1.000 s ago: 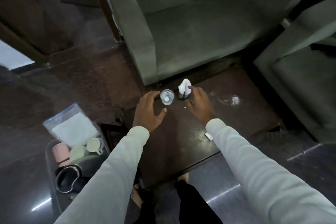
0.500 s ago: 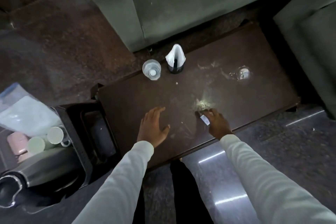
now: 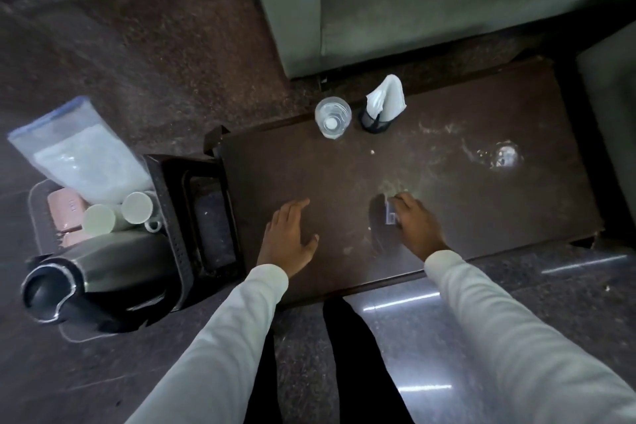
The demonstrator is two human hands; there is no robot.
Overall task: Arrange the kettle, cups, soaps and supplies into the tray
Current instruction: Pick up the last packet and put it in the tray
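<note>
Dark speckled stone floor [image 3: 144, 55] ran under a low brown bench [image 3: 464, 203], its top smeared with pale dust, and a grey-green sofa [image 3: 447, 0] stood just behind it. I saw my left hand [image 3: 289, 237] lying flat and spread on the bench, holding nothing. My right hand [image 3: 413, 227] was curled over a small white sachet [image 3: 390, 215], fingertips touching it; whether it was gripped I could not tell. At the far edge stood a clear glass [image 3: 332, 118] beside a dark holder [image 3: 373, 124] stuffed with white tissue. On the floor to the left, a clear tray [image 3: 36, 213] held a steel kettle [image 3: 103, 275], two pale cups [image 3: 117, 213], pink soaps [image 3: 65, 208] and a plastic bag [image 3: 79, 151], next to a black bin [image 3: 206, 217].
</note>
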